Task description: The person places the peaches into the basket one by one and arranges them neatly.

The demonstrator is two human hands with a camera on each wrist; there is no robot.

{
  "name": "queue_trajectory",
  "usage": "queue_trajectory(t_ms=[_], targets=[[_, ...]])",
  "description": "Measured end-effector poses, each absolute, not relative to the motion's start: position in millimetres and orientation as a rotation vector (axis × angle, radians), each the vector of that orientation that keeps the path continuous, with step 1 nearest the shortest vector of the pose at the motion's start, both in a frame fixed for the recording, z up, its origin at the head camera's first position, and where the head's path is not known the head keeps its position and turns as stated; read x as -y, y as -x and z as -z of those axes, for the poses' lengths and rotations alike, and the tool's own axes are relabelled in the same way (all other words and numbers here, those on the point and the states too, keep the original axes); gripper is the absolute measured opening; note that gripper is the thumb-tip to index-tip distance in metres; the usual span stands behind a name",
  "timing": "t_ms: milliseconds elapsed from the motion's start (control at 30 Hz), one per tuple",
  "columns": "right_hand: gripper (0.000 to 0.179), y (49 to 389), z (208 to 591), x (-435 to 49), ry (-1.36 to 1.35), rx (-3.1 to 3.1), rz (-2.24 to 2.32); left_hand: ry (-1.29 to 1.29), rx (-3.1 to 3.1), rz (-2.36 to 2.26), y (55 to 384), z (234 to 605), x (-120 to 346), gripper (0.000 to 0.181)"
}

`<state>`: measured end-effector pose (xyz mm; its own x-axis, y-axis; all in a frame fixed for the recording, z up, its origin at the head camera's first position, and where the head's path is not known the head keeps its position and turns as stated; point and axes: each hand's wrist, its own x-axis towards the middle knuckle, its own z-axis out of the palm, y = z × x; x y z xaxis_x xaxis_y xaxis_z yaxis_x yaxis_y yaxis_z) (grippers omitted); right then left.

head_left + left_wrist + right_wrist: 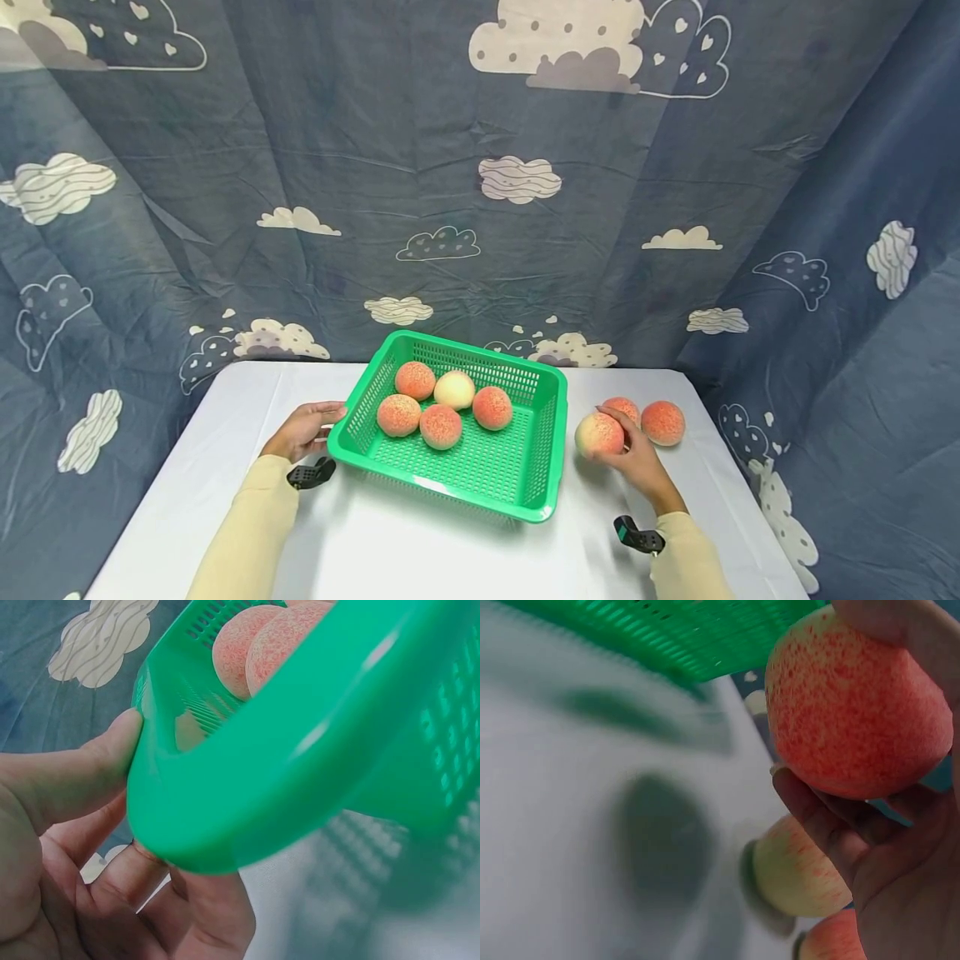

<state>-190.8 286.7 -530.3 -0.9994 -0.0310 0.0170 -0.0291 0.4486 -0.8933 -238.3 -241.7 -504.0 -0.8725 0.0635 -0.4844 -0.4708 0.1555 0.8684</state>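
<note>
My left hand (306, 430) pinches the left corner of a green plastic basket (558, 450), with the thumb (120, 742) against the rim and fingers curled beneath it. Inside the basket, several peaches sit grouped toward the left and back; one of them, a pale peach (454, 390), stands out among the redder ones. To the right of the basket, my right hand (637, 458) holds a red and cream peach (600, 435) between thumb and fingers. That peach is raised over the table, and its shadow falls on the cloth in the right wrist view.
Two more peaches lie on the table beyond the right hand: a partly hidden peach (622, 407) and a red peach (663, 423). The white table (420, 550) is backed by a dark blue cloud-patterned curtain (420, 183).
</note>
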Motion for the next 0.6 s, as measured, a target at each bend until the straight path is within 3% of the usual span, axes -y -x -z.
queue_trajectory(t_ms=[600], targets=[[0.076,198.5,478.6,-266.3,0.201,-2.646,1.716,0.366,-2.008,-1.780,238.1,503.1,241.6,0.049]])
